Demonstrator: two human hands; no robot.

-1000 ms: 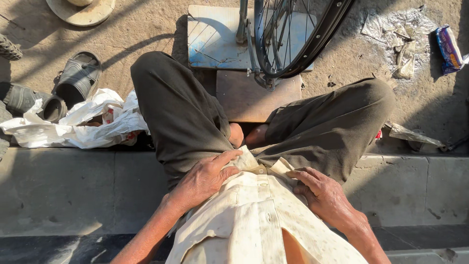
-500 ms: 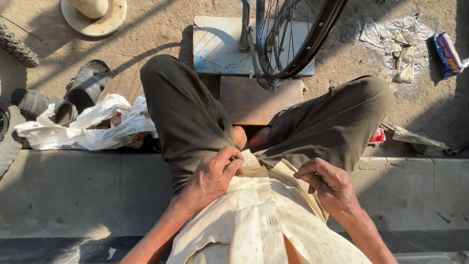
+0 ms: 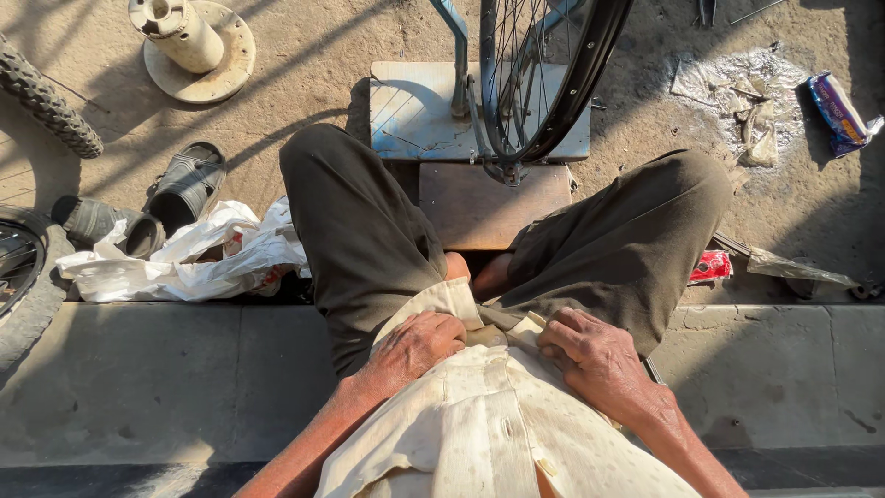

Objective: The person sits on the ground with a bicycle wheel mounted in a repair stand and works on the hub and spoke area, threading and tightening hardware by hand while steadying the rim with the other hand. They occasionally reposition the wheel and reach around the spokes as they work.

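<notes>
The person sits on a concrete ledge and both hands are on the bottom of a cream shirt, just below the dark trousers. The left hand is curled tight on the shirt's left flap, pinching the cloth near the hem. The right hand is also closed, its fingers bunching the shirt's right flap beside the belt line. The shirt is in the person's lap, right under the bicycle wheel as the picture shows it, with the knees between them. The shirt looks soft, thin and light, so it will fold and wrinkle where it is pulled. It does not look slippery, and it will not break, though thin cloth may tear if tugged hard. The best place to hold it seems to be the hem edge or the strip with the buttons, where the cloth is doubled and stronger. The wheel stands in a blue stand on the sandy ground. Left of the wheel lie a crumpled white plastic bag and black sandals, and far to its right lies a small snack packet.
</notes>
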